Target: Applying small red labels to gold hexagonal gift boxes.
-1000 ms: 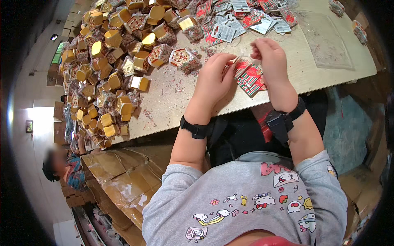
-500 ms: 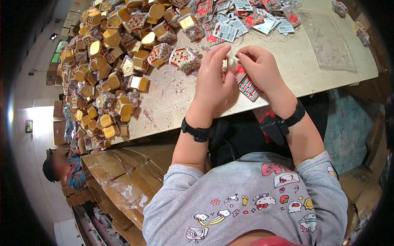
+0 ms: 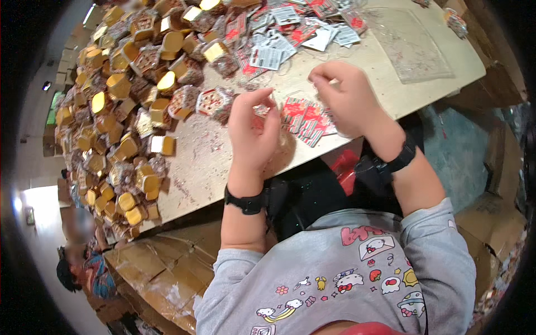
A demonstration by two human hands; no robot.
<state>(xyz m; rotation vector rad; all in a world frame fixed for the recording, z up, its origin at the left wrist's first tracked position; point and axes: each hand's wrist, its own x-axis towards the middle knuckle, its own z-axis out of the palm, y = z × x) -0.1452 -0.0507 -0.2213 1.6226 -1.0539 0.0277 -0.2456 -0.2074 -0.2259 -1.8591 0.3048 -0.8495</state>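
My left hand point(image 3: 252, 131) is closed, its fingers curled around a small thing of which only a red and white patch shows; I cannot make out its kind. To the right, my right hand point(image 3: 349, 95) is raised over the table with thumb and fingertips pressed together; whatever they pinch, if anything, is too small to tell. Between the hands, red, white and green patterned cards point(image 3: 304, 120) lie fanned near the table's front edge. Just beyond my left hand sits a house-shaped ornament point(image 3: 215, 103) with a red and white face.
A big pile of house-shaped ornaments with gold bases point(image 3: 118, 86) covers the table's left side. Loose printed cards point(image 3: 266, 57) are heaped at the back. A clear plastic sheet point(image 3: 413, 50) lies at the right. Cardboard point(image 3: 162, 279) stands below the left edge; another person is beyond.
My hands have moved apart: the left toward me and leftward, the right slightly up. The cards between them now show more fully. The whole view has shifted and tilted a little.
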